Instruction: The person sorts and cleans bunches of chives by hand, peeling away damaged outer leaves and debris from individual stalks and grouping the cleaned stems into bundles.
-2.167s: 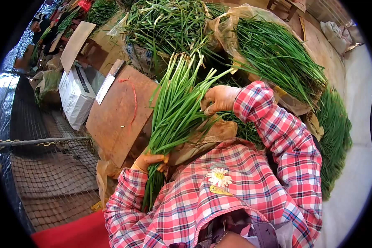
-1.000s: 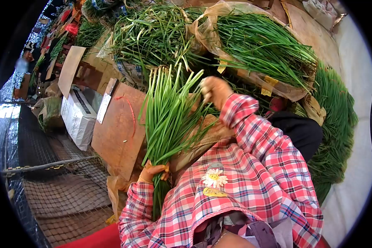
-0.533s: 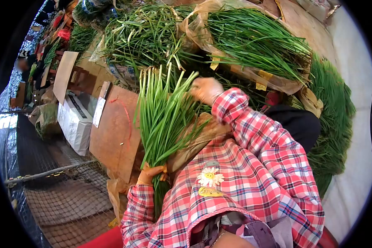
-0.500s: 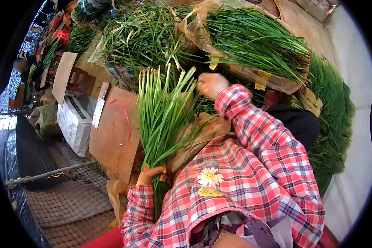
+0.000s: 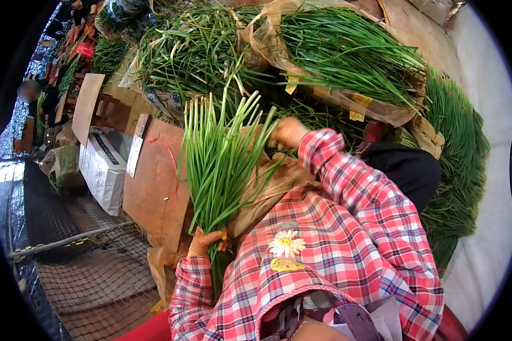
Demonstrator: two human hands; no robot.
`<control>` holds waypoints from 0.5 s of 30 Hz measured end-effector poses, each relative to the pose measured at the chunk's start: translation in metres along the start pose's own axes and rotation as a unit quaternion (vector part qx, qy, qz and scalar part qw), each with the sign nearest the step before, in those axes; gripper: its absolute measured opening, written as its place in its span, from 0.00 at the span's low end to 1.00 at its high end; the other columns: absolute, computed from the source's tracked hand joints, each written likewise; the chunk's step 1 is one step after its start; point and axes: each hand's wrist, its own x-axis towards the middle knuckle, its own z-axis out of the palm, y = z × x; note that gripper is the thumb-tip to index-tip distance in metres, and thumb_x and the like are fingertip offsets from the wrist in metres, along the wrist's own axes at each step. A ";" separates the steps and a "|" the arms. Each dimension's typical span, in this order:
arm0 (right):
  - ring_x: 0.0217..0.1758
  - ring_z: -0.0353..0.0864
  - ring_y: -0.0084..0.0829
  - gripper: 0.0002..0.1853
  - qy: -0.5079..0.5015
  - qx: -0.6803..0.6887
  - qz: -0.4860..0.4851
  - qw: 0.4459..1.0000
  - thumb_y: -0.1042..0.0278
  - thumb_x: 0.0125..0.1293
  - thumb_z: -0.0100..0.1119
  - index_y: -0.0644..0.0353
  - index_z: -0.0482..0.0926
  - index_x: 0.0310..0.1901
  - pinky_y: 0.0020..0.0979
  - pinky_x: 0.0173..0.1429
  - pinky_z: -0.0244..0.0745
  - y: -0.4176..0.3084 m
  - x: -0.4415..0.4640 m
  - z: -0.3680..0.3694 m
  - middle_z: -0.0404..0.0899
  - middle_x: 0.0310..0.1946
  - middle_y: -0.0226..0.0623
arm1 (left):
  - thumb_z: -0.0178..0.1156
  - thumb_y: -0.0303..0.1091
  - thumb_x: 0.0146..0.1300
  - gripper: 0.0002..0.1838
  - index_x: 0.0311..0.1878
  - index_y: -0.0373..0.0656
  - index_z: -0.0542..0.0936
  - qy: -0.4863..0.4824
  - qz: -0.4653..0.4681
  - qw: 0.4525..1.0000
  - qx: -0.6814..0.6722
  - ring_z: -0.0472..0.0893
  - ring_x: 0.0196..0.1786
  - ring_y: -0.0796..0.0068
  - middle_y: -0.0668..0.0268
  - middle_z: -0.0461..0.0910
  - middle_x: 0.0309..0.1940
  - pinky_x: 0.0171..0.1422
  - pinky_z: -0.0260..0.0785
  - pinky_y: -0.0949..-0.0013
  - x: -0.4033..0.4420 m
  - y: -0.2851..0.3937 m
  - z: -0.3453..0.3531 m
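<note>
My left hand [image 5: 208, 241] is wrapped round the lower part of a bunch of chives [image 5: 216, 170]. The pale cut ends of the bunch fan out upward, away from my body. At its upper right side my right hand [image 5: 288, 134] has its fingers curled in at a few outer stalks, which lean out from the rest. That hand is somewhat blurred, and its fingertips are partly hidden. Below it, a brown cloth [image 5: 276, 176] lies over my lap.
Loose chives [image 5: 193, 48] are heaped ahead, beside a plastic-wrapped pile [image 5: 347, 57]. More chives [image 5: 455, 153] lie along the right. A brown board [image 5: 156, 187] and a white box [image 5: 102, 170] are at the left, near netting [image 5: 96, 273]. A person [image 5: 29, 91] is far left.
My right hand has moved down, closer to my body, and the outer stalks beside it have tipped further right. My left hand keeps its grip on the bunch.
</note>
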 end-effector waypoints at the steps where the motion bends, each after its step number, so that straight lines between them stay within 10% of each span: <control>1: 0.45 0.77 0.34 0.17 0.004 0.142 0.041 0.989 0.57 0.57 0.58 0.62 0.80 0.41 0.36 0.50 0.71 0.004 0.010 -0.025 0.79 0.42 0.39 | 0.53 0.23 0.55 0.12 0.43 0.31 0.70 0.010 0.023 1.000 0.010 0.72 0.15 0.64 0.55 0.75 0.26 0.21 0.67 0.64 -0.001 0.003 0.006; 3: 0.43 0.80 0.33 0.22 0.137 0.197 0.045 0.970 0.55 0.54 0.62 0.59 0.78 0.47 0.34 0.50 0.73 0.054 0.037 -0.068 0.82 0.36 0.37 | 0.52 0.23 0.55 0.10 0.41 0.31 0.71 0.016 0.034 0.999 -0.002 0.72 0.16 0.64 0.54 0.75 0.27 0.21 0.67 0.64 -0.002 0.003 0.012; 6: 0.53 0.74 0.40 0.29 -0.071 -0.358 0.000 0.931 0.45 0.50 0.62 0.49 0.74 0.54 0.34 0.56 0.69 0.052 0.005 -0.085 0.75 0.51 0.39 | 0.53 0.23 0.56 0.07 0.37 0.30 0.72 0.014 0.055 0.998 0.004 0.73 0.17 0.64 0.54 0.75 0.27 0.20 0.67 0.65 0.001 0.000 0.008; 8: 0.56 0.72 0.39 0.37 -0.071 -0.459 -0.129 0.876 0.45 0.48 0.63 0.38 0.63 0.63 0.35 0.60 0.66 0.039 -0.016 -0.045 0.74 0.54 0.36 | 0.53 0.23 0.56 0.06 0.36 0.30 0.73 0.014 0.074 0.997 0.017 0.73 0.17 0.65 0.54 0.75 0.28 0.20 0.67 0.65 0.001 -0.002 0.006; 9: 0.53 0.74 0.39 0.31 -0.052 -0.434 -0.275 0.856 0.47 0.51 0.60 0.39 0.69 0.59 0.39 0.56 0.68 0.057 -0.010 -0.025 0.76 0.50 0.37 | 0.54 0.22 0.55 0.06 0.36 0.30 0.73 0.019 0.038 0.999 -0.004 0.74 0.18 0.66 0.55 0.75 0.27 0.20 0.67 0.67 0.002 -0.001 0.005; 11: 0.47 0.77 0.39 0.24 -0.107 -0.467 -0.268 0.836 0.49 0.54 0.56 0.43 0.75 0.53 0.40 0.50 0.70 0.049 -0.004 0.000 0.78 0.45 0.38 | 0.55 0.22 0.54 0.06 0.36 0.30 0.73 0.038 0.014 0.999 -0.026 0.74 0.18 0.67 0.55 0.76 0.27 0.20 0.67 0.68 -0.001 0.005 0.009; 15: 0.42 0.80 0.30 0.17 -0.124 -0.093 -0.136 0.978 0.66 0.57 0.57 0.57 0.77 0.50 0.30 0.49 0.73 0.031 -0.006 -0.017 0.81 0.39 0.37 | 0.60 0.22 0.48 0.13 0.40 0.33 0.74 0.137 -0.052 0.983 0.109 0.74 0.18 0.72 0.60 0.77 0.24 0.20 0.64 0.74 -0.008 0.042 0.047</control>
